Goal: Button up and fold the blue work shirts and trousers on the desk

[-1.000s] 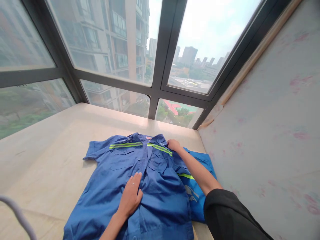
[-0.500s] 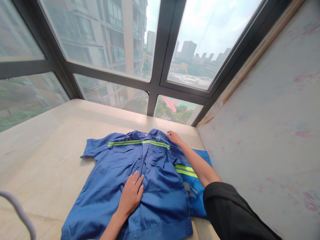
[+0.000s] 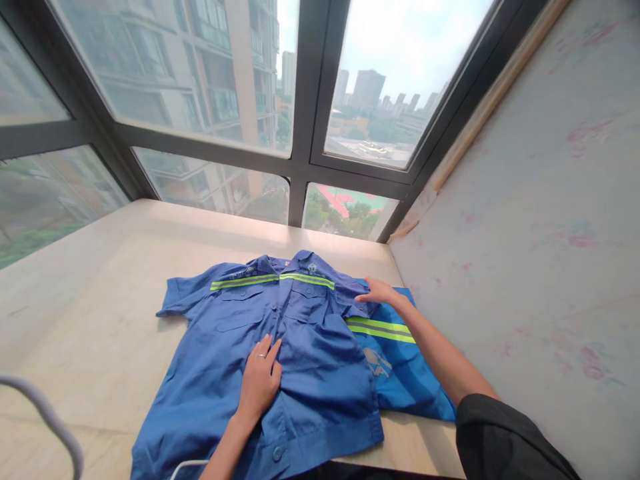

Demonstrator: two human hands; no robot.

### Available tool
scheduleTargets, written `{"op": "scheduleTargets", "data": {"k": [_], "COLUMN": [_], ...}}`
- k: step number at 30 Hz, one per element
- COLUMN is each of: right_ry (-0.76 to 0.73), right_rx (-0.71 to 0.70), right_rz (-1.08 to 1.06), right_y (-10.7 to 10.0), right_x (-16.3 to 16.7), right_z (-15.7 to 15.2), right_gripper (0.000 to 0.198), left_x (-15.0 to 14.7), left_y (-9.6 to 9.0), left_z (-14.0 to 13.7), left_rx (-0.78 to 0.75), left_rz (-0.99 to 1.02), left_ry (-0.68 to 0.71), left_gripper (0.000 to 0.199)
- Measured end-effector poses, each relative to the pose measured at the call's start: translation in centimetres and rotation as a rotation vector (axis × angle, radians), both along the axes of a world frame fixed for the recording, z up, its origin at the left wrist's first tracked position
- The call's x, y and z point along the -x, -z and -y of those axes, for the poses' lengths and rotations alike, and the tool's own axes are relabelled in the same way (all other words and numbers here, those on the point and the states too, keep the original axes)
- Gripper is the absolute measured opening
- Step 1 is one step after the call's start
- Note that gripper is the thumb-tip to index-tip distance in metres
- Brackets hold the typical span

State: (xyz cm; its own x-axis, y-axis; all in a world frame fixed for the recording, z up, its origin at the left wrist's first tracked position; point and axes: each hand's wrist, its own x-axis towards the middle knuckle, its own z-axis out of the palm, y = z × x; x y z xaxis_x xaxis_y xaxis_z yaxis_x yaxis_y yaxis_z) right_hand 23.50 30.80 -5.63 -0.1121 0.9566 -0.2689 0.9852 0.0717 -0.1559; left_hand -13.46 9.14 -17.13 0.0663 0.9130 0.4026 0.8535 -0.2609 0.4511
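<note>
A blue short-sleeved work shirt [image 3: 220, 373] lies spread front side up, its collar toward the window. It has a yellow-green and grey band across the chest, flap pockets and buttons down the front. Flat on the middle of the shirt, beside the button line, rests my left hand [image 3: 261, 377], open, with a ring on one finger. My right hand [image 3: 383, 293] is at the sleeve on the right, thumb and fingers apart over the cloth. Partly under that sleeve lies a brighter blue garment [image 3: 405, 380] with a similar band and a pale printed logo.
Both garments lie on a pale, light-coloured surface [image 3: 90, 320] bounded by dark-framed windows [image 3: 300, 143]. A wall with faded floral paper [image 3: 525, 267] rises at the right. A grey cable or tube [image 3: 47, 413] curves in at the lower left.
My right hand has moved from the shirt's shoulder, outward and down to the sleeve. The left hand stays on the shirt front. The view has shifted slightly, and more of the brighter blue garment shows.
</note>
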Motion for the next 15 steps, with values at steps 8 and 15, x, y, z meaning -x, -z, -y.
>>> {"op": "scheduleTargets", "data": {"k": [8, 15], "right_ry": [0.143, 0.244], "right_rx": [-0.049, -0.381], "right_rz": [-0.012, -0.165], "right_y": [0.5, -3.9], "right_x": [-1.1, -1.8], "right_z": [0.7, -1.8], "right_gripper": [0.01, 0.033], "left_x": [1.0, 0.8], "left_y": [0.3, -0.6], "left_z": [-0.5, -0.7], "left_rx": [0.118, 0.165], "left_rz": [0.082, 0.044], "left_ry": [0.027, 0.027], "left_gripper": [0.05, 0.048]}}
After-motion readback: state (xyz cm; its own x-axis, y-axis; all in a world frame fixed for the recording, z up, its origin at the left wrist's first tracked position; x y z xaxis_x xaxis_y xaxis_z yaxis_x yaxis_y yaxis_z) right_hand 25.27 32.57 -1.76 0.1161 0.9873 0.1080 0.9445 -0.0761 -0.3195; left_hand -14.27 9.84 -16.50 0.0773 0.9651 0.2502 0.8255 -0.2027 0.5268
